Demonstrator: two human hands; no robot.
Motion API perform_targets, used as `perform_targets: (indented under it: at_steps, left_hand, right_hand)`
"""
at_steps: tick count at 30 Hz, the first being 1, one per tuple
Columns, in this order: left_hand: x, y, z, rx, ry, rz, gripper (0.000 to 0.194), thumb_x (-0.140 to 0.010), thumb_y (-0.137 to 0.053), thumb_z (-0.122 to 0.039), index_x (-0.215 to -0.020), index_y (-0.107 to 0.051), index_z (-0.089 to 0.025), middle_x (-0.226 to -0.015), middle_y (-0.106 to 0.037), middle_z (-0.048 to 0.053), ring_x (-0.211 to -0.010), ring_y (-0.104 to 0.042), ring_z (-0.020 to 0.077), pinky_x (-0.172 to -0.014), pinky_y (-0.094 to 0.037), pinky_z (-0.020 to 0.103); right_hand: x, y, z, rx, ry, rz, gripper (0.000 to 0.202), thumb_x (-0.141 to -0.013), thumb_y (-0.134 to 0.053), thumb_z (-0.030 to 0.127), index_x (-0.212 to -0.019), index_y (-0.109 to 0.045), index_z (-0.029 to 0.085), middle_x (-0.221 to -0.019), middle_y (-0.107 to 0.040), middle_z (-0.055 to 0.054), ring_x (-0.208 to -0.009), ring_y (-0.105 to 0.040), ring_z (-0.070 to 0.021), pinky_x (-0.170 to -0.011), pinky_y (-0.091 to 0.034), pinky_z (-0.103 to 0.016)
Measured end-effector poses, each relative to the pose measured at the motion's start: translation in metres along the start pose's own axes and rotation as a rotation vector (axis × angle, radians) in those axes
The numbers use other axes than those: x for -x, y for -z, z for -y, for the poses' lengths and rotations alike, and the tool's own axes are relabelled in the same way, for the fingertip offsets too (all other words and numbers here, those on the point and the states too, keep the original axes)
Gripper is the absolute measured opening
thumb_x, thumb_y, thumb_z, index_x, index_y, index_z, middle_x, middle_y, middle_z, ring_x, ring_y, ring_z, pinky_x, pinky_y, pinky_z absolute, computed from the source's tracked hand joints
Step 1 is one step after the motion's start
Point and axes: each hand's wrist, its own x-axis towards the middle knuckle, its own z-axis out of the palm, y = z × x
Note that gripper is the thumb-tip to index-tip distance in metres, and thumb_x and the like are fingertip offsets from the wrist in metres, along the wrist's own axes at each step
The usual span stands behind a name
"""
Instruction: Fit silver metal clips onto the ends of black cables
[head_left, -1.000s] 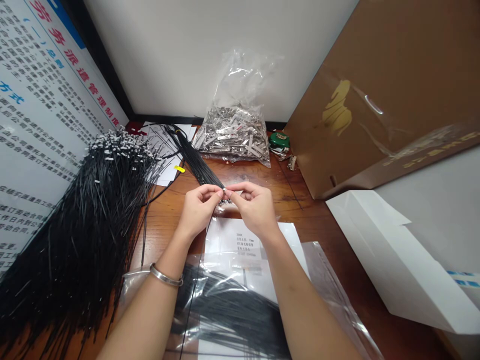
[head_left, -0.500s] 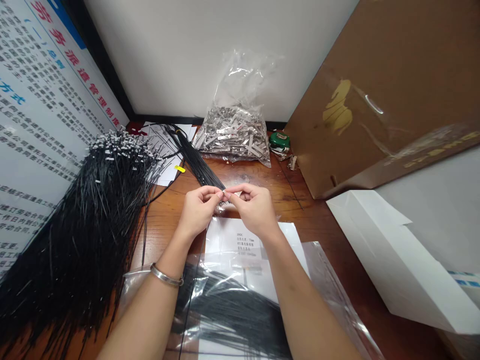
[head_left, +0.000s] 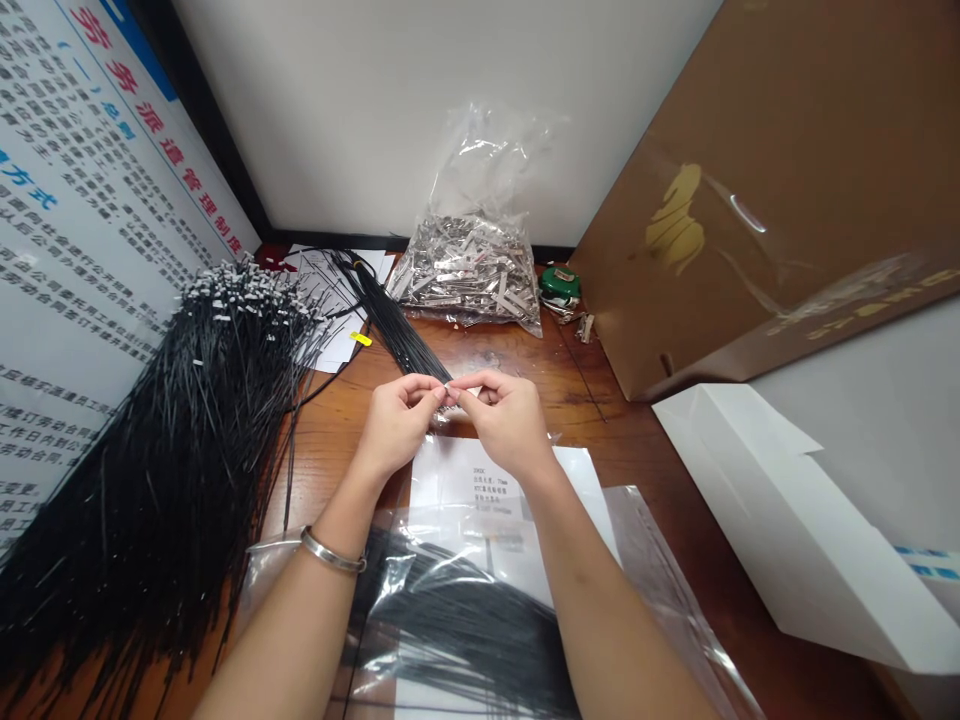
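Note:
My left hand (head_left: 405, 420) and my right hand (head_left: 504, 415) meet fingertip to fingertip above the middle of the table, both closed in a pinch. A tiny piece between the fingertips is too small to make out. A thin black wire appears to trail from the left hand towards me. Just beyond the fingers lies a tied bundle of black wires (head_left: 401, 330), its near ends partly hidden by my hands. Below my wrists, a printed sheet (head_left: 450, 480) lies under a clear plastic bag (head_left: 637, 540) with more black wires (head_left: 480, 610).
At left stands a large heap of black wires with white tips (head_left: 202, 420). A clear bag of metal clips (head_left: 472, 265) leans on the back wall, beside a green tape measure (head_left: 560, 284). A brown box (head_left: 765, 180) and a white carton (head_left: 810, 530) stand at right.
The hands stay pinched together in nearly the same spot, with only a slight shift of the fingers. The thin wire below the left hand has moved a little leftward.

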Motion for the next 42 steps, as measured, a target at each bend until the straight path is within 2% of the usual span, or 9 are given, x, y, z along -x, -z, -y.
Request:
perform_targets:
  at_steps: [10,17,21,25,29,33,36,38,42]
  left_hand:
    - [0.000,-0.002,-0.001,0.017,0.005,-0.022,0.016,-0.074,-0.067,-0.027,-0.075,-0.066,-0.011,-0.068,-0.068,0.004,-0.051,-0.050,0.0074,-0.048,-0.035,0.019]
    - [0.001,-0.002,-0.002,0.030,0.101,0.108,0.025,-0.071,-0.072,-0.034,-0.081,-0.070,-0.011,-0.070,-0.073,0.007,-0.050,-0.054,0.0095,-0.050,-0.038,0.022]
    - [0.001,-0.003,-0.002,0.085,0.086,0.112,0.025,-0.069,-0.074,-0.035,-0.079,-0.070,-0.012,-0.070,-0.072,0.006,-0.057,-0.059,0.0120,-0.057,-0.044,0.024]
    - [0.001,-0.002,-0.005,0.095,0.117,0.188,0.025,-0.071,-0.073,-0.034,-0.083,-0.069,-0.012,-0.069,-0.072,0.005,-0.061,-0.062,0.0132,-0.062,-0.047,0.025]
    - [0.006,0.001,-0.008,-0.025,0.159,0.311,0.025,-0.072,-0.072,-0.034,-0.084,-0.069,-0.012,-0.064,-0.069,0.004,-0.057,-0.058,0.0115,-0.059,-0.043,0.024]
    - [0.016,0.000,-0.028,-0.019,0.175,0.404,0.024,-0.073,-0.071,-0.031,-0.089,-0.071,-0.013,-0.063,-0.067,0.003,-0.045,-0.042,0.0061,-0.045,-0.031,0.021]
    - [0.021,0.003,-0.058,0.206,0.098,0.170,0.024,-0.075,-0.068,-0.029,-0.095,-0.072,-0.016,-0.067,-0.065,0.003,-0.047,-0.042,0.0061,-0.043,-0.031,0.021]
    - [0.021,0.013,-0.081,0.293,0.043,0.010,0.019,-0.075,-0.068,-0.022,-0.092,-0.072,-0.017,-0.065,-0.062,0.001,-0.046,-0.041,0.0053,-0.041,-0.031,0.019]
    - [0.018,0.049,-0.112,0.650,0.039,-0.246,0.016,-0.084,-0.052,-0.014,-0.085,-0.067,-0.016,-0.053,-0.052,-0.003,-0.040,-0.033,0.0040,-0.036,-0.031,0.016]
  right_hand:
    - [0.000,-0.002,0.000,-0.065,-0.015,-0.007,0.013,-0.072,-0.065,0.026,-0.075,-0.072,0.015,-0.055,-0.064,-0.001,-0.045,-0.047,-0.0102,-0.047,-0.034,-0.025]
    - [-0.008,0.007,-0.006,-0.274,-0.016,-0.349,0.025,-0.071,-0.069,0.036,-0.086,-0.070,0.015,-0.080,-0.070,-0.007,-0.065,-0.060,-0.0156,-0.054,-0.044,-0.027]
    - [-0.009,0.007,-0.007,-0.310,-0.078,-0.246,0.037,-0.066,-0.073,0.037,-0.095,-0.069,0.015,-0.088,-0.071,-0.008,-0.064,-0.059,-0.0144,-0.052,-0.044,-0.027]
    - [-0.009,0.005,-0.005,-0.394,-0.181,-0.104,0.028,-0.059,-0.076,0.034,-0.076,-0.067,0.014,-0.073,-0.070,-0.007,-0.052,-0.052,-0.0101,-0.045,-0.036,-0.023]
    - [-0.010,0.011,0.000,-0.499,-0.189,-0.269,0.025,-0.057,-0.075,0.031,-0.074,-0.064,0.015,-0.075,-0.069,-0.005,-0.044,-0.037,-0.0042,-0.041,-0.025,-0.022]
    - [-0.016,0.026,0.001,-0.539,-0.179,-0.475,0.034,-0.061,-0.071,0.039,-0.086,-0.063,0.016,-0.081,-0.069,-0.004,-0.042,-0.029,-0.0034,-0.041,-0.023,-0.023]
    - [-0.022,0.048,0.000,-0.423,-0.096,-0.674,0.037,-0.070,-0.061,0.046,-0.094,-0.059,0.018,-0.079,-0.063,-0.002,-0.044,-0.031,-0.0054,-0.042,-0.023,-0.024]
    - [-0.022,0.070,0.006,-0.371,-0.044,-0.844,0.031,-0.074,-0.054,0.043,-0.095,-0.055,0.020,-0.072,-0.054,0.001,-0.044,-0.031,-0.0068,-0.042,-0.021,-0.025]
    - [-0.003,0.120,0.034,-0.612,0.027,-1.177,0.014,-0.076,-0.049,0.024,-0.088,-0.055,0.021,-0.065,-0.039,0.004,-0.043,-0.023,-0.0073,-0.043,-0.019,-0.029]
